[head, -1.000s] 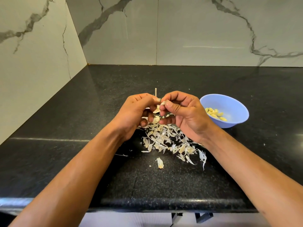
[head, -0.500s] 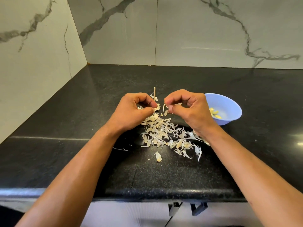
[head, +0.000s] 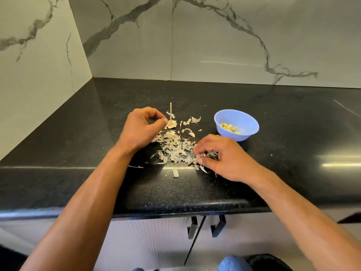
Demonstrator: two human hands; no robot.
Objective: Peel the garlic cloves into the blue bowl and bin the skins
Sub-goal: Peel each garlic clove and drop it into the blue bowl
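Looks like the peeling is pretty much wrapped up and the person is onto gathering skins. The right hand has its fingers curled down into the 4 o'clock edge of the skin pile, pinching up a bunch of the papery bits. The left hand sits at the pile's 10 o'clock with thumb and fingers curled together right by the garlic stem; whether it actually holds something there can't be told. Peeled cloves are in the blue bowl, at about 2 o'clock from the pile, near but not touching it. Next move probably needs both hands scooping the light scraps together without scattering them. No bin in view. The surface has loads of open room at 9 and 3 o'clock, though its front edge is near at 6, where one stray skin lies.
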